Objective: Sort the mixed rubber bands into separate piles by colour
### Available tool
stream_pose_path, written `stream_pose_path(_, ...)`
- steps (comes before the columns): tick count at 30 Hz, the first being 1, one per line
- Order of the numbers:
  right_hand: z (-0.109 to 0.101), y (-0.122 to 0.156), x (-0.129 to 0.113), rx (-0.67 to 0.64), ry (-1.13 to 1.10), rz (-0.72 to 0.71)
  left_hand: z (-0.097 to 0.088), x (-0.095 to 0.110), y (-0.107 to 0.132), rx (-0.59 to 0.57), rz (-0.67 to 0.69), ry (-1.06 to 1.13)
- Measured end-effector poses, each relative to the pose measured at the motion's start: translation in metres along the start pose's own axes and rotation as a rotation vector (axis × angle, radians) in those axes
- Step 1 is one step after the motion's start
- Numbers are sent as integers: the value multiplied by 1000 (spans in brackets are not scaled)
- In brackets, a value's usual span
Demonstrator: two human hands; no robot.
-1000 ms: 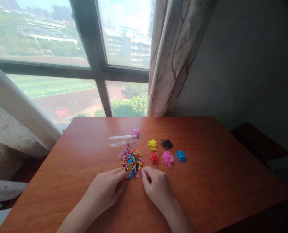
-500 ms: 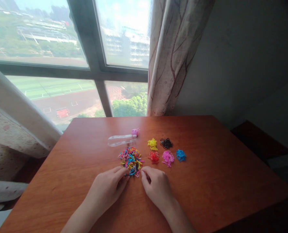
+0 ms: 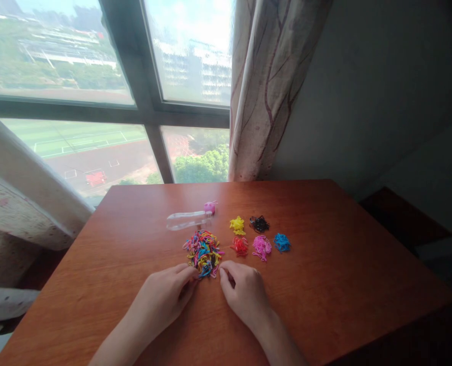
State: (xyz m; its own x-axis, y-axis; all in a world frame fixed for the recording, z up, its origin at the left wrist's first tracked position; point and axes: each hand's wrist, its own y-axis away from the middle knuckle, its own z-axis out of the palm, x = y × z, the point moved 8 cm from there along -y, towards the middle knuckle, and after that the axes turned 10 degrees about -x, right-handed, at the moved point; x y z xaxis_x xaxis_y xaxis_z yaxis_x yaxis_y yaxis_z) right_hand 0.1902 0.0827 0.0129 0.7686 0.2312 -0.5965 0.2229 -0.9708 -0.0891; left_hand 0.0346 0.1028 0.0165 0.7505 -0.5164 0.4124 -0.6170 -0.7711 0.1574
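A mixed heap of small coloured rubber bands (image 3: 203,250) lies on the table in front of me. My left hand (image 3: 167,292) is at the heap's near left edge, thumb and forefinger pinched together. What is between those fingertips, if anything, is too small to make out. On the heap's near right side, my right hand (image 3: 246,287) rests with curled fingers, thumb against forefinger; its contents are hidden. To the right are sorted piles: yellow bands (image 3: 237,225), black bands (image 3: 259,223), red bands (image 3: 240,246), pink bands (image 3: 262,247) and blue bands (image 3: 282,242).
Behind the heap a clear plastic bottle (image 3: 187,220) lies on its side, with a pink cap-like piece (image 3: 209,207) by its right end. The brown wooden table (image 3: 325,284) stands against a window (image 3: 145,114) with patterned curtains (image 3: 271,91) on both sides.
The view has shifted slightly, moving everything a little left. My left fingertips have drawn back slightly from the heap; my right hand keeps nearly the same pose.
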Motion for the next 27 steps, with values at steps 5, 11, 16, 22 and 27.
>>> stream_pose_path(5,0,1,0,-12,3,12,0,0,1,-2,10,25)
stream_pose_path(11,2,1,0,-30,-1,15,-21,19,-9,34,71,56)
stream_pose_path(16,4,0,0,-51,37,21,-50,51,-51,41,92,-143)
stream_pose_path(22,8,-1,3,-67,67,40,-51,77,-129,4,132,-191)
stream_pose_path(27,10,-1,5,-65,39,30,-36,94,-175,-78,171,-250)
